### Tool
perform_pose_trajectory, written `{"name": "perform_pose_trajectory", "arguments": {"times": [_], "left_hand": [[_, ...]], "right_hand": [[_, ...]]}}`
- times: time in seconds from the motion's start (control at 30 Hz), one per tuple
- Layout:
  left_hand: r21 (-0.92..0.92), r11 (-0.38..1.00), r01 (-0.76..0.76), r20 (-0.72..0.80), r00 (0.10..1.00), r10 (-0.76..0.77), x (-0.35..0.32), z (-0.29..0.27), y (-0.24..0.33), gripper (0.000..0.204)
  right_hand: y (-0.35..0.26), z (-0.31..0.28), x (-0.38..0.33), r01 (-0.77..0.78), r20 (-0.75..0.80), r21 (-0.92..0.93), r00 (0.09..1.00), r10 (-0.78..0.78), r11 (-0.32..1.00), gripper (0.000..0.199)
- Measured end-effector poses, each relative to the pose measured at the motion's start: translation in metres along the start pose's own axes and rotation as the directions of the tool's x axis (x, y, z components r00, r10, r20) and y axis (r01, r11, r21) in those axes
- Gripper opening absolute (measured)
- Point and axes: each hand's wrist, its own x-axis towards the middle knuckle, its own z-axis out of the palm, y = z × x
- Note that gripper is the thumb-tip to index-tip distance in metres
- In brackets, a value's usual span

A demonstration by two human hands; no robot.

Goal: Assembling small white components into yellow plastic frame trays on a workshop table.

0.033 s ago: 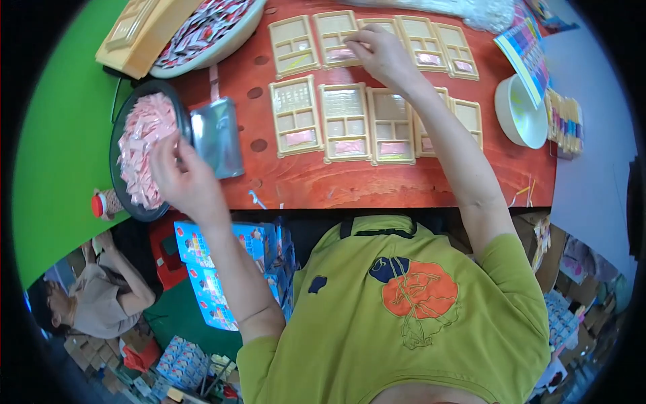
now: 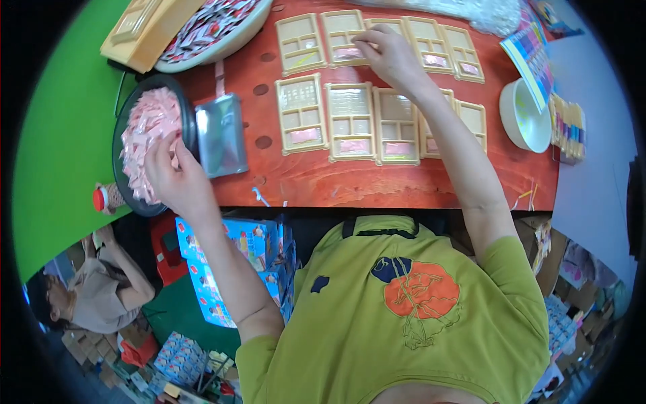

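Observation:
My left hand (image 2: 177, 180) is over the near right part of a black bowl (image 2: 192, 128) heaped with small pink packets (image 2: 149, 114). Its fingers are curled together at the packets; what they grip is hidden. My right hand (image 2: 397, 66) reaches across to the far row of cream compartment trays, thumb and fingers pinched above the second tray (image 2: 343, 23) from the left. A pink packet (image 2: 348, 53) lies in that tray's lower compartment, just below the fingertips. Anything inside this pinch is too small to see. Several trays in the near row (image 2: 350, 121) also hold pink packets.
A white basin (image 2: 252, 30) of dark and red packets stands far left beside stacked cream trays (image 2: 138, 34). A clear plastic scoop (image 2: 223, 135) lies right of the black bowl. At right are a white bowl (image 2: 521, 128) and a printed sheet (image 2: 528, 57). Another person (image 2: 111, 289) sits lower left.
My left hand has moved slightly left, further over the pink packets. My right hand stays at the same tray. The whole view has shifted a little.

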Motion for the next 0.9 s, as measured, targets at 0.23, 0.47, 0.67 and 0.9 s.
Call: {"name": "perform_pose_trajectory", "arguments": {"times": [0.23,0.47,0.67,0.9], "left_hand": [[-0.015,0.988,0.155,0.427,0.894,-0.134,0.028,-0.024,-0.082,0.045],[0.135,0.970,0.203,0.442,0.864,-0.242,0.035,-0.022,-0.084,0.017],[0.066,0.990,0.124,0.379,0.915,-0.140,0.030,-0.025,-0.086,0.023],[0.296,0.953,-0.059,0.539,0.834,-0.115,0.045,-0.030,-0.090,0.027]], "right_hand": [[-0.029,0.007,-0.006,0.038,0.114,0.108,0.992,-0.050,0.993,0.023],[-0.063,0.001,-0.010,-0.010,0.170,0.163,0.985,-0.018,0.987,0.021],[-0.076,0.003,-0.012,0.020,0.215,0.178,0.975,-0.058,0.984,0.019],[-0.089,0.010,-0.015,0.100,0.252,0.172,0.957,-0.142,0.980,0.020]]}}
